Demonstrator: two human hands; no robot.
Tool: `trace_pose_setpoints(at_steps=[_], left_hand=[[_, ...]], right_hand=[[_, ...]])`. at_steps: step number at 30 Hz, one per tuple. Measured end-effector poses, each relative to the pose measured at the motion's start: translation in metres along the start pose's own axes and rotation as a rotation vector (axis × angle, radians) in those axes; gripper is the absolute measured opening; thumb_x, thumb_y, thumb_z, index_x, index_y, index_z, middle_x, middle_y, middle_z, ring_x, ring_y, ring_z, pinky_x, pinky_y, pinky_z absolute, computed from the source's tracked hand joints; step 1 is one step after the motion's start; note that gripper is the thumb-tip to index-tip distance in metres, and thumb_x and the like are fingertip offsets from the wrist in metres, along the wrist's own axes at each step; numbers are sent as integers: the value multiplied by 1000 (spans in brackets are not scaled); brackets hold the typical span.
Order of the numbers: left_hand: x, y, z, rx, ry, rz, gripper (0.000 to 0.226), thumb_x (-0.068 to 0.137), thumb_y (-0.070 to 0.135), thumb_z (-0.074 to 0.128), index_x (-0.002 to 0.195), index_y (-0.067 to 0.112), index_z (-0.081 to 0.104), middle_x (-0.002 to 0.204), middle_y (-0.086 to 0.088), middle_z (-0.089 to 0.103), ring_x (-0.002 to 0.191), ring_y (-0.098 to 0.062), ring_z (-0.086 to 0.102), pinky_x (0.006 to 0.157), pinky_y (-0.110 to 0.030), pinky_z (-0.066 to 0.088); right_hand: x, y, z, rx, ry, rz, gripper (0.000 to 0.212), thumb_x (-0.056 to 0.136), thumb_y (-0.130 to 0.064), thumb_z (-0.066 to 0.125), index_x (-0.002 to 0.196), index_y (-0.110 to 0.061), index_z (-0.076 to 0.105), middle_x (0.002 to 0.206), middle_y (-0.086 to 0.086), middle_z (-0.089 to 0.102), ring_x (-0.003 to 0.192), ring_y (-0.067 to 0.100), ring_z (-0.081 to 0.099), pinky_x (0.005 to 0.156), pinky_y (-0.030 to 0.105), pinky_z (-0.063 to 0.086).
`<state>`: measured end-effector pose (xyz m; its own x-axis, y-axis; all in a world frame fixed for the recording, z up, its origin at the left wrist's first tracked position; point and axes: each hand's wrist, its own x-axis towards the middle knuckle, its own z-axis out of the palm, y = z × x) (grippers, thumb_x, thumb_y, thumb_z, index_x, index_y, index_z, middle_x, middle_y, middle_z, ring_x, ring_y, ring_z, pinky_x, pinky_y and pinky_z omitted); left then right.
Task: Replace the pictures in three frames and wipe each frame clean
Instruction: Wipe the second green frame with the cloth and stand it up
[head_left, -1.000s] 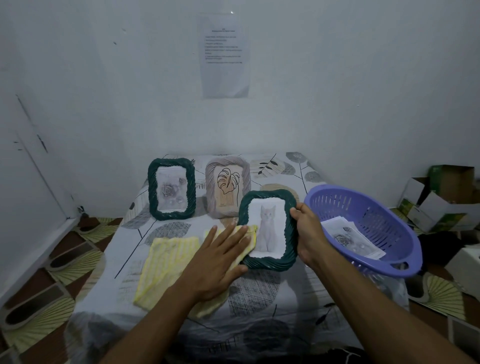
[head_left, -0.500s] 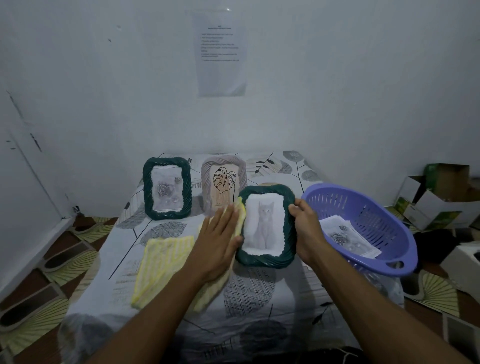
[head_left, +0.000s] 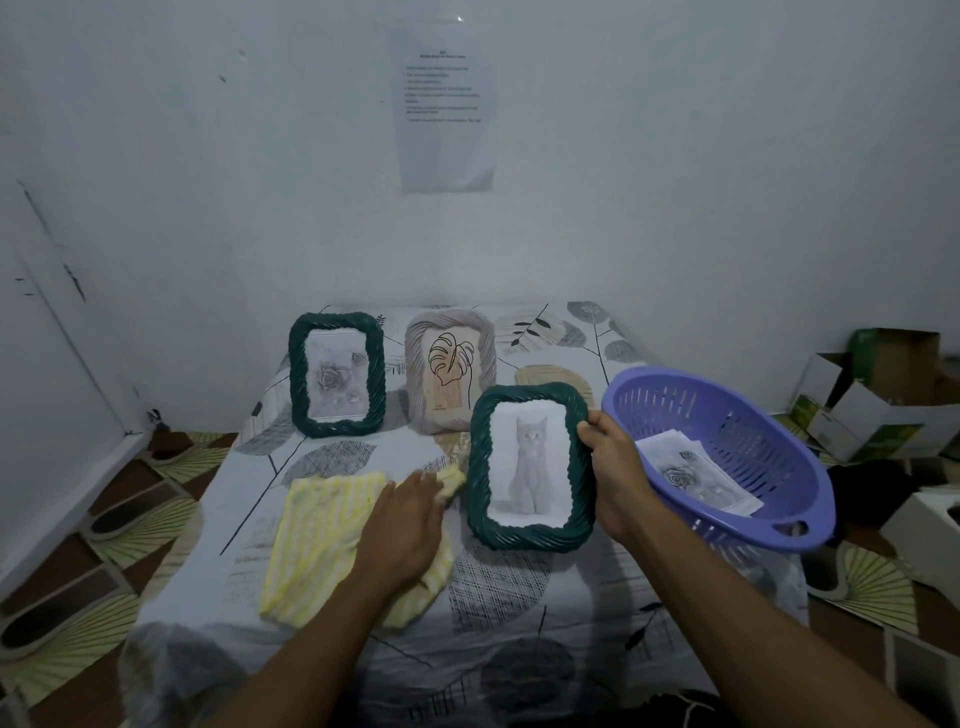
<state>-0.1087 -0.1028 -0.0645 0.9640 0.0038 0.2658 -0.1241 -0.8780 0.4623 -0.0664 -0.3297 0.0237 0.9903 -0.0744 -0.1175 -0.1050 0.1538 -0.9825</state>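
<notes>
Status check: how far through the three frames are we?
Looks done: the rose frame and the leaf frame stand at the back with pictures in, and loose prints lie in the purple basket. In hand: the right hand grips the cat frame, and the left hand presses the yellow cloth beside it. Left: likely wiping this frame; whether the others were wiped I cannot tell.

White wall (head_left: 701, 197) is wearing a taped sheet (head_left: 445, 111), leaf-print cloth (head_left: 561, 338) is covering the table (head_left: 571, 639), and boxes (head_left: 878, 410) are sitting on the fan-patterned floor (head_left: 150, 527).
</notes>
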Motion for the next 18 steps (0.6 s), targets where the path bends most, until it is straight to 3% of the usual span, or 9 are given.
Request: trace_pose_setpoints(at_steps=[4, 6, 7, 8, 9, 11, 14, 18], left_hand=[[13, 31, -27, -650, 355, -371, 42, 104, 32, 32, 130, 12, 58, 124, -9, 63, 113, -22, 57, 94, -30, 45], [14, 52, -40, -762, 372, -293, 41, 104, 34, 32, 136, 18, 52, 111, -9, 67, 95, -17, 62, 78, -22, 49], [14, 65, -45, -731, 329, -171, 41, 104, 35, 32, 139, 22, 48, 109, -10, 68, 92, -19, 63, 76, -24, 52], [14, 73, -44, -622, 257, -24, 43, 103, 38, 30, 142, 25, 43, 122, -9, 64, 107, -20, 61, 89, -32, 52], [16, 80, -39, -453, 177, 134, 45, 102, 40, 27, 145, 28, 37, 140, -2, 52, 129, -15, 47, 107, -37, 40], [20, 82, -20, -86, 84, 397, 50, 101, 41, 21, 148, 25, 31, 154, 8, 27, 145, -7, 15, 120, -40, 15], [27, 78, -2, 139, 78, 498, 52, 100, 34, 23, 150, 18, 29, 159, 5, 16, 148, -14, 7, 120, -43, 9], [28, 73, -7, 201, 83, 552, 58, 93, 23, 32, 150, 14, 26, 159, 0, 16, 148, -19, 11, 118, -43, 8]], right_hand=[[1, 0, -5, -19, 10, 11, 25, 102, -16, 42, 95, -20, 65, 100, 11, 68, 87, 28, 61, 80, 41, 47], [1, 3, -4, -13, 7, 16, 24, 102, -15, 42, 95, -17, 64, 96, 12, 68, 85, 28, 61, 78, 40, 47], [0, 4, -2, -1, 3, 20, 23, 101, -14, 42, 96, -14, 64, 96, 13, 68, 84, 28, 62, 77, 40, 48], [0, 5, 1, 11, -4, 24, 22, 101, -13, 42, 97, -12, 63, 95, 14, 68, 82, 28, 62, 75, 39, 49], [-1, 5, 3, 25, -15, 27, 21, 101, -12, 42, 98, -10, 63, 96, 15, 69, 81, 28, 63, 74, 39, 50], [-3, 4, 5, 57, -47, 31, 21, 101, -11, 43, 104, -8, 63, 100, 18, 70, 86, 30, 65, 79, 44, 52], [-6, 3, 5, 75, -81, 36, 23, 101, -10, 41, 109, -9, 63, 106, 17, 70, 95, 32, 67, 89, 49, 52], [-10, 3, 5, 56, -101, 39, 24, 102, -10, 40, 111, -8, 63, 106, 17, 71, 99, 35, 67, 90, 48, 53]])
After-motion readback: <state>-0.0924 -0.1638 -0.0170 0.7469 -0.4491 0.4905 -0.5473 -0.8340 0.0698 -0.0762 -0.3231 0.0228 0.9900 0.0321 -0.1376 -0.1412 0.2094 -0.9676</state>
